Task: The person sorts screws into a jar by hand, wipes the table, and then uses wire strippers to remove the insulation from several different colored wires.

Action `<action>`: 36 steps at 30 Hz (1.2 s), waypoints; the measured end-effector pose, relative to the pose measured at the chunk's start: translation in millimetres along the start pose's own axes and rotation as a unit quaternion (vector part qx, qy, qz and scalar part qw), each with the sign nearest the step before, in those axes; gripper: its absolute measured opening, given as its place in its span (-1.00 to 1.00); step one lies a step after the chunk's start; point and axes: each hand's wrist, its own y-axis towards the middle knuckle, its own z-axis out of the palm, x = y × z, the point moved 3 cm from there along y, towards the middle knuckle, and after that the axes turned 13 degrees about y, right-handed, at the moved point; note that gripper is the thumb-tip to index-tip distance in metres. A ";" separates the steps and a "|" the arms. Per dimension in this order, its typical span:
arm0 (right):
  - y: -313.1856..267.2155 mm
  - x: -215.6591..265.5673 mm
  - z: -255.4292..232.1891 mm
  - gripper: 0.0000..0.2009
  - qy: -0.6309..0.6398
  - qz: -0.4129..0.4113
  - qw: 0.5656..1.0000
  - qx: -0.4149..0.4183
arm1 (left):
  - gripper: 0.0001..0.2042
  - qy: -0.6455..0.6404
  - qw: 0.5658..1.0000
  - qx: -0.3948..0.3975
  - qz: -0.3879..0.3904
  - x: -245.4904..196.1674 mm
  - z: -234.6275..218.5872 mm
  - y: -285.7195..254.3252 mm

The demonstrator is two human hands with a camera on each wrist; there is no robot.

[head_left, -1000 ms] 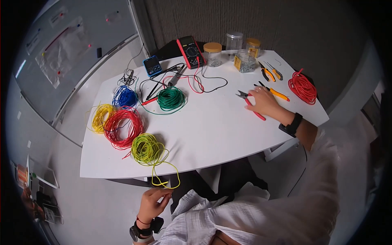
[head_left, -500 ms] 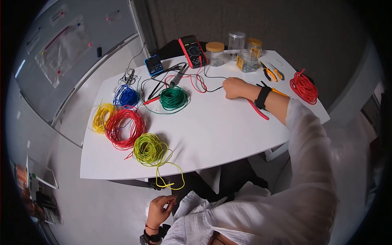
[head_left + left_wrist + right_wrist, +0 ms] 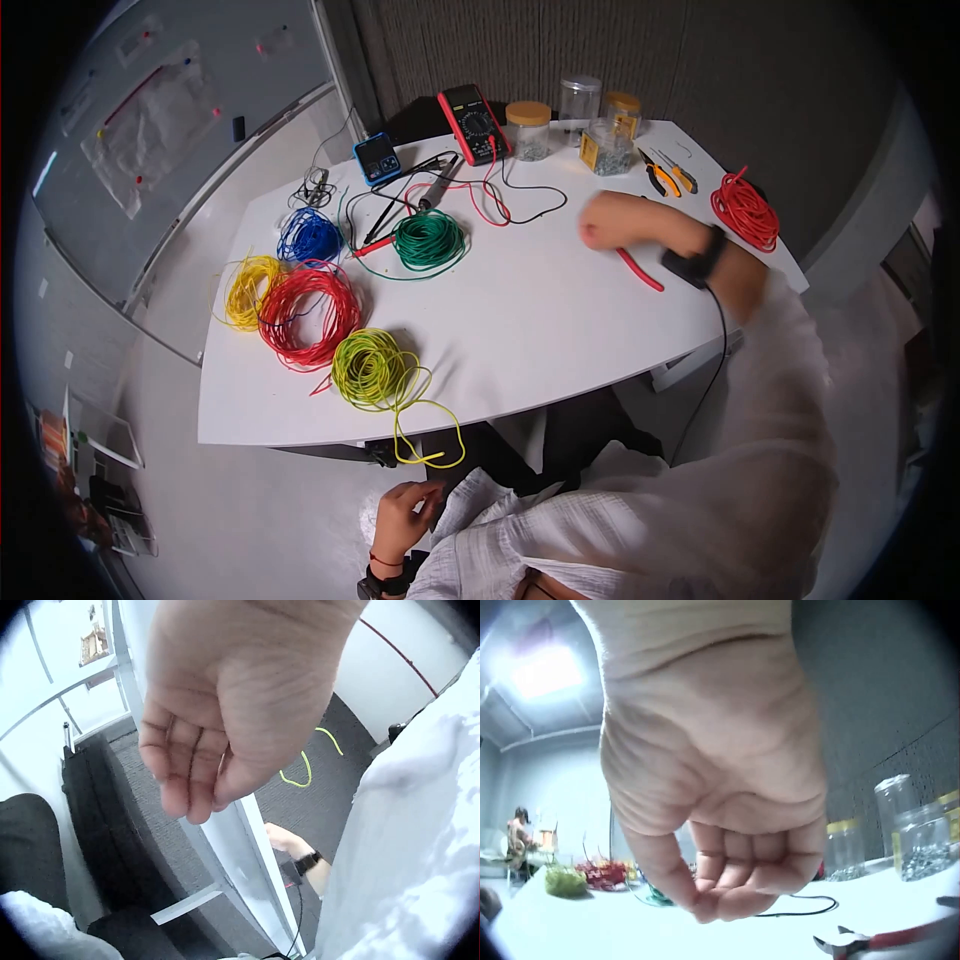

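My right hand [image 3: 625, 220], blurred in the head view, hovers over the right half of the white table. Its fingers curl in and the thumb tip meets them in the right wrist view, with nothing visible between. Red-handled cutters [image 3: 859, 943] lie on the tabletop beside it; in the head view only one red handle [image 3: 640, 272] shows below the hand. My left hand [image 3: 405, 515] hangs near my lap, below the table's front edge, its fingers [image 3: 184, 769] loosely bent and the palm bare. Nearest to it, a lime-green wire coil [image 3: 370, 370] trails a loose end over that edge.
Red [image 3: 308, 318], yellow [image 3: 254, 292], blue [image 3: 308, 236] and green [image 3: 430, 240] wire coils lie at left. A red multimeter [image 3: 473, 125] and a small blue-framed meter [image 3: 377, 158] stand behind. Jars [image 3: 528, 130], orange-handled pliers [image 3: 660, 178] and a red coil [image 3: 744, 212] are right.
My right hand left the cutters and swung left, then came partway back right. My left hand sank a little and shifted right, away from the lime-green wire end.
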 end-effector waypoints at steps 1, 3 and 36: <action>-35.7 14.2 -12.3 -0.88 0.064 0.028 0.997 0.025 | -0.82 -0.008 1.000 0.004 -0.020 3.2 0.6 -1.8; -103.7 1.7 -11.8 -0.89 0.102 -0.018 0.994 0.030 | -0.82 -0.016 0.999 0.007 -0.031 8.3 1.3 -3.8; -146.1 -13.3 38.2 -0.80 0.150 0.085 0.932 -0.320 | -0.92 -0.098 0.768 -0.388 0.501 -244.5 -101.5 7.4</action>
